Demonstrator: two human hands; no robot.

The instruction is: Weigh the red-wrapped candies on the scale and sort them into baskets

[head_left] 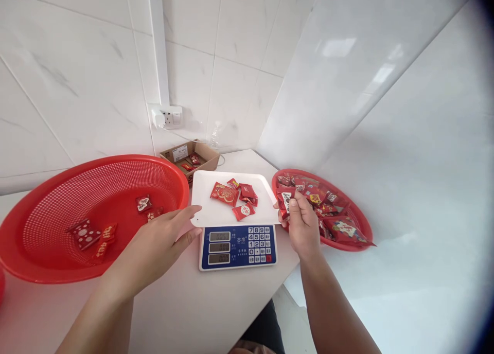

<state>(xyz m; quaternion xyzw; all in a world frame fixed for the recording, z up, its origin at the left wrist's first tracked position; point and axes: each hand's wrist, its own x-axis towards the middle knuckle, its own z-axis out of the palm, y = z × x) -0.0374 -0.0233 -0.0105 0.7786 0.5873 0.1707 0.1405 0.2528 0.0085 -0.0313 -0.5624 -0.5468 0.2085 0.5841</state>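
From the head camera I see my right hand (303, 225) pinched on a red candy packet (284, 200) at the scale tray's (204, 210) right edge — just beside the red basket of sweets (365, 225). My left hand (158, 246) lies open, fingertips touching the tray's left corner, on the tabletop (200, 307) beside the big red basket (46, 264).

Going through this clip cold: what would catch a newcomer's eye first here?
Probably the big red mesh basket at left, nearly bare but for a few red packets, with the left hand beside it at the edge of the white tray. That tray sits on a blue-faced scale at centre, carrying several red packets. At right, the right hand pinches a packet at the rim of a smaller red basket heaped with them.
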